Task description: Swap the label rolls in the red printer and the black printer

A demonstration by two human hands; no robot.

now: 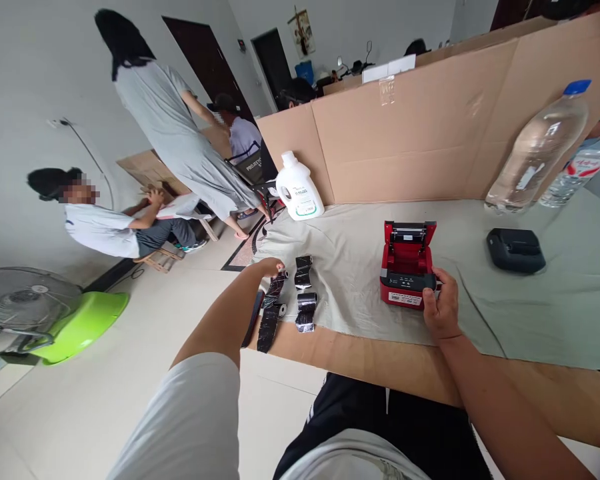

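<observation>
My right hand [441, 307] is closed on the right front corner of a small red and black label printer [405, 299], thumb in front. The printer's lid stands up, and its red inner bay faces me. My left hand [271, 267] reaches to the table's left end, its fingers curled at the upper end of a paper roll [276, 289] with a dark, shiny strip. Its fingers are partly hidden. Another dark roll [269, 327] lies nearer me, its strip unrolled. To the right are two more dark rolls, one farther back [304, 270] and one nearer [307, 303].
A white jug [300, 190] stands before a cardboard partition [405, 140]. On the right are a large bottle [537, 150], a smaller bottle [580, 170] and a black device [516, 251]. Left of the table are a standing person, seated people and a fan [27, 297].
</observation>
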